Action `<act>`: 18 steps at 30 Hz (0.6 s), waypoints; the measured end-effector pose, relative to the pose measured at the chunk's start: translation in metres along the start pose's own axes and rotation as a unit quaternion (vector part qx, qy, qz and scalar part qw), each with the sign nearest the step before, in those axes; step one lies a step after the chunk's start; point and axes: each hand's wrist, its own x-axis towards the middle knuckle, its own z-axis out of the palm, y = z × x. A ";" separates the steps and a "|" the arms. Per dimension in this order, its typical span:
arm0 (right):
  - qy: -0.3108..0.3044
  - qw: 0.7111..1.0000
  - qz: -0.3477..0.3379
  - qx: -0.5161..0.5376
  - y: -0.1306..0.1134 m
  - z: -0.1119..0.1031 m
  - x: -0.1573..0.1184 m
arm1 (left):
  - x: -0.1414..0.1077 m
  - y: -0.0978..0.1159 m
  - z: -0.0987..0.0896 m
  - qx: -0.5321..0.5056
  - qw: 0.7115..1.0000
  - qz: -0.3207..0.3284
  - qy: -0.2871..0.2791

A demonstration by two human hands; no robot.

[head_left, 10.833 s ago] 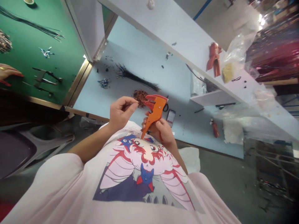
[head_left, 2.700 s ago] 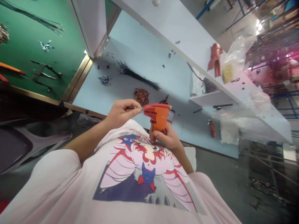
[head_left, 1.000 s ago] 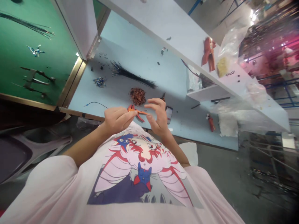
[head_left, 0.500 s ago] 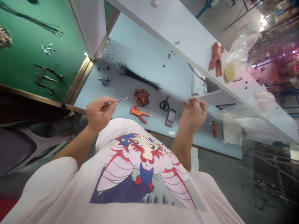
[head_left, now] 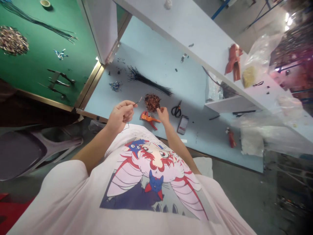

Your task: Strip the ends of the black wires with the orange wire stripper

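The left hand [head_left: 119,115] pinches a thin wire [head_left: 137,102] firmly, just left of the pile of copper wire clippings [head_left: 152,102] on the desk [head_left: 146,45]. The half-closed right hand [head_left: 163,115] sits at the pile's edge, its grip unclear; an orange wire stripper [head_left: 148,118] lies just below the pile.

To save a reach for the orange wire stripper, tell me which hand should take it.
Probably the right hand: it sits just beside the wire stripper and shows nothing held, while the left hand is pinching a thin wire.
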 end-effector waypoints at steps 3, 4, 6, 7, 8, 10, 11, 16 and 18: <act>-0.026 0.997 0.049 -0.045 0.002 0.022 -0.026 | 0.000 -0.001 -0.001 -0.007 1.000 0.013 0.010; -0.040 0.996 0.051 -0.058 0.003 0.028 -0.037 | 0.001 -0.002 -0.002 -0.010 1.000 0.017 0.013; -0.063 0.992 0.060 -0.087 0.004 0.039 -0.056 | 0.002 -0.004 -0.002 -0.015 0.999 0.022 0.019; -0.070 0.991 0.069 -0.095 0.004 0.042 -0.063 | 0.003 -0.006 -0.002 -0.018 0.999 0.024 0.022; -0.074 0.989 0.079 -0.098 0.004 0.044 -0.067 | 0.005 -0.007 -0.002 -0.021 0.999 0.025 0.025; -0.074 0.989 0.100 -0.084 0.003 0.043 -0.069 | 0.008 -0.011 -0.001 -0.023 0.999 0.029 0.037; -0.073 0.989 0.108 -0.072 0.002 0.041 -0.067 | 0.009 -0.013 -0.001 -0.018 0.998 0.033 0.048; -0.071 0.987 0.135 0.043 -0.010 0.014 -0.061 | 0.010 -0.021 0.005 0.089 0.988 0.088 0.084; -0.075 0.984 0.129 0.093 -0.022 -0.004 -0.066 | 0.007 -0.023 0.007 0.143 0.979 0.120 0.081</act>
